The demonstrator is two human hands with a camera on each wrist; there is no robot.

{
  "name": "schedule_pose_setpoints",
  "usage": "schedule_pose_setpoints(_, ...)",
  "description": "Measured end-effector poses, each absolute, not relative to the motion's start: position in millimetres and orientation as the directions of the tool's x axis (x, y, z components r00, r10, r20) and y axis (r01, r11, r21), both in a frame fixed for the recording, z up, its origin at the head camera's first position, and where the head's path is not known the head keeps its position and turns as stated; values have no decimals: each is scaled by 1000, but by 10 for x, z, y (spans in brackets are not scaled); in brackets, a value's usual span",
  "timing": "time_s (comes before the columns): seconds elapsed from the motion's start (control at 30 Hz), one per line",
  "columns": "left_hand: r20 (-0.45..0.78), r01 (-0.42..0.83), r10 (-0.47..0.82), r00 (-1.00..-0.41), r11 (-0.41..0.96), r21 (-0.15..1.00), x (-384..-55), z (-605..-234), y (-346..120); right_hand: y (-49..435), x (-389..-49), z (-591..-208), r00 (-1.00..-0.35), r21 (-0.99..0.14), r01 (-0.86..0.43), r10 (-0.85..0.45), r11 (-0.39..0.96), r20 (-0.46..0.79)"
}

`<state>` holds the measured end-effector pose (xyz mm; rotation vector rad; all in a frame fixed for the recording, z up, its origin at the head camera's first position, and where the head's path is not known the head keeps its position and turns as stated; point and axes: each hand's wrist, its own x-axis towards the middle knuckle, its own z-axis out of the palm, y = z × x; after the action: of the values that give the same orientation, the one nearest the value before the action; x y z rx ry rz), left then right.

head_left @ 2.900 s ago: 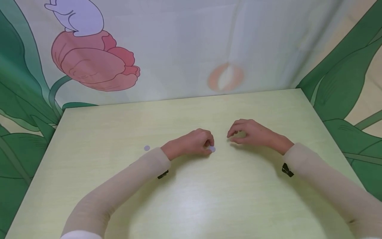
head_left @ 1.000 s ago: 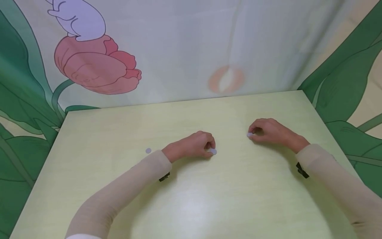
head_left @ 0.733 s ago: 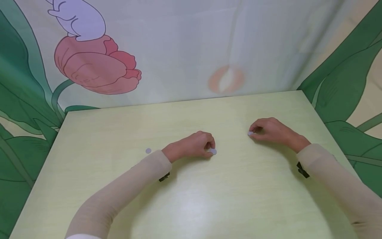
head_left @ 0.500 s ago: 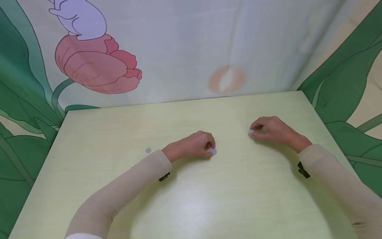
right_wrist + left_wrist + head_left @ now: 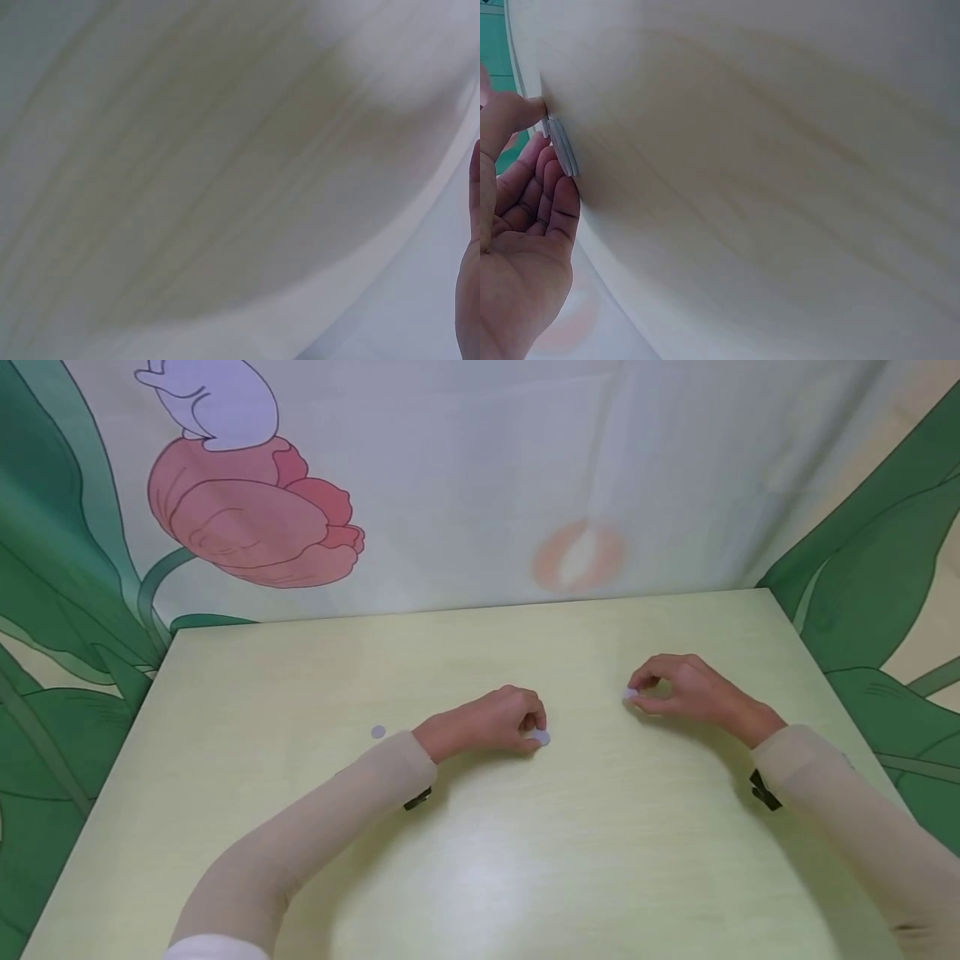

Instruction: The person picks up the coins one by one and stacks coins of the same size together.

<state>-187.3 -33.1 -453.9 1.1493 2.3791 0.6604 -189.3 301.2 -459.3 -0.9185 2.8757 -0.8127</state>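
My left hand [image 5: 495, 720] bends over the middle of the table, thumb and fingers pinching small pale round discs [image 5: 541, 737] at the tabletop. In the left wrist view these discs [image 5: 564, 148] are thin and lie face to face in a short stack, gripped at the edges between thumb and fingertips. To the right, my right hand [image 5: 686, 689] pinches a similar pale disc [image 5: 631, 693] between thumb and forefinger, close over the table. The right wrist view catches only an edge of that hand [image 5: 471, 277], with its disc out of sight. Another disc [image 5: 378, 732] lies flat left of my left wrist.
The pale wood-look table [image 5: 480, 877] ends at a straight back edge. Behind it hangs a white cloth [image 5: 442, 485] printed with a pink flower [image 5: 255, 518]. Green leaf prints [image 5: 877, 568] flank both sides.
Since the oldest frame my right hand has moved right, away from the left, and a disc now shows in its fingertips. My left hand has kept its place. The camera view has shifted slightly.
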Motion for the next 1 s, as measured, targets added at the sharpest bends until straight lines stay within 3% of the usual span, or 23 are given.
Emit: schedule_pose_setpoints(1.0,-181,569,788,-588,562,600,-1874,-4541,-328,2871,-1854,-4560,-768,-480,-617,-609,624,195)
